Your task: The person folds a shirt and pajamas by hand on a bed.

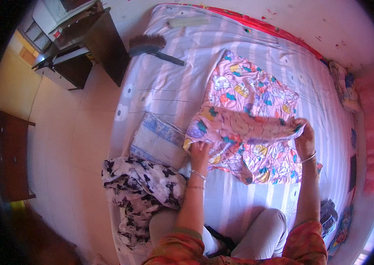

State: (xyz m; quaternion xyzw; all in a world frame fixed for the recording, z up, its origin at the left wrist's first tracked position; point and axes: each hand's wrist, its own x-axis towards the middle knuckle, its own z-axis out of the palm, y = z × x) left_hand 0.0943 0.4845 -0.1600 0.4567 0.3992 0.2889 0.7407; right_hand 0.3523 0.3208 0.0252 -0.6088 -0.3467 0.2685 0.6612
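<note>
Spread on the striped bed sheet (160, 79) before me is a pink garment (256, 89) printed with fruit and cartoon figures. Its near part is lifted, and the paler inner side of the cloth shows across the middle. My left hand (200, 150) grips the cloth at its left edge, some fingers hidden under the fabric. At the right edge my right hand (304, 137) pinches a raised corner of the same cloth. A folded blue and white towel (157, 140) lies just left of my left hand.
A black-and-white patterned cloth (144, 185) lies crumpled by my left leg. Farther up the bed is a bed brush (150, 48) with dark bristles. Beyond the bed's left edge stands a dark wooden desk (104, 43). Dark bundled fabric (328, 217) sits at the right.
</note>
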